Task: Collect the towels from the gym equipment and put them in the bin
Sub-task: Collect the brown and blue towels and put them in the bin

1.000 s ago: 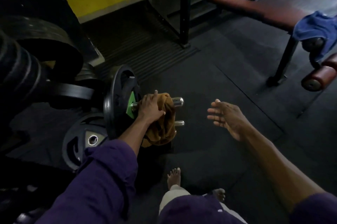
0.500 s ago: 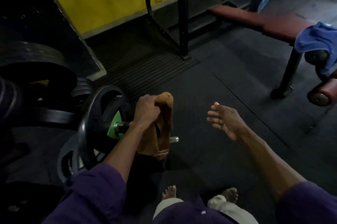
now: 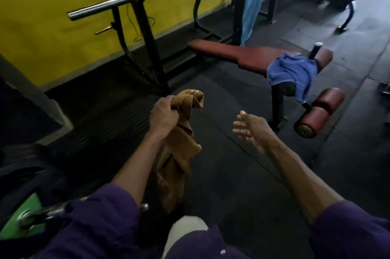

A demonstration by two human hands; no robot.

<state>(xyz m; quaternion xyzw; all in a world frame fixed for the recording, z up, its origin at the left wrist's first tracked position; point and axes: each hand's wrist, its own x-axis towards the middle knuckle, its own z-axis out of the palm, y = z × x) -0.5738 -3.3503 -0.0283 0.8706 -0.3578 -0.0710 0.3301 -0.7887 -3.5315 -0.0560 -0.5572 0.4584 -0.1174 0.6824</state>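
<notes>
Got the brown towel [image 3: 179,153] bunched up tight in the left hand [image 3: 163,116], dangling free well short of the red padded desk [image 3: 232,53], on its near side. Same side, right hand [image 3: 253,130] loose with fingers spread, gripping nothing, closer to the desk's foot end. Second, blue towel [image 3: 293,71] draped over that foot end by the roller pads [image 3: 316,115]. Long light-blue cloth [image 3: 253,1] hanging just behind the desk, barbell [image 3: 126,0] racked above its head end, yellow wall [image 3: 42,37] beyond.
</notes>
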